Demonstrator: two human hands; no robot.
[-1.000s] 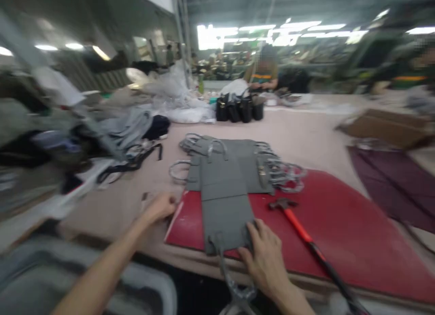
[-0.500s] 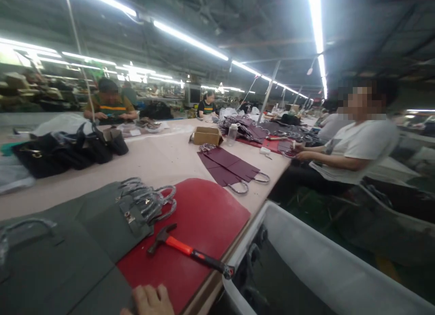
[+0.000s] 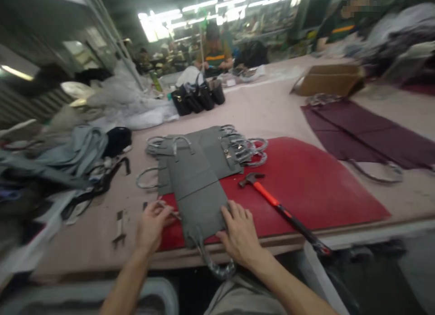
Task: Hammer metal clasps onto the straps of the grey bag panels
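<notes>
**Grey bag panel** (image 3: pixel 199 201): lying flat, mostly on the red mat (image 3: pixel 306 188), directly before me; its far end reaches the pale table (image 3: pixel 258 111).
**My right hand** (image 3: pixel 239 235): wide open, fingers spread, pressing the panel's near end.
**My left hand** (image 3: pixel 152 226): narrow, pinching a thin strip (image 3: pixel 168 210), its kind too small to tell, just left of the panel.
**Wrapped handle** (image 3: pixel 212 263): hanging over the near table edge.
**Hammer** (image 3: pixel 272 206): on the mat, right of the panel.
**Purple bag panel** (image 3: pixel 360 133): far right.
**Black bags** (image 3: pixel 197 97): upright, far left.
</notes>
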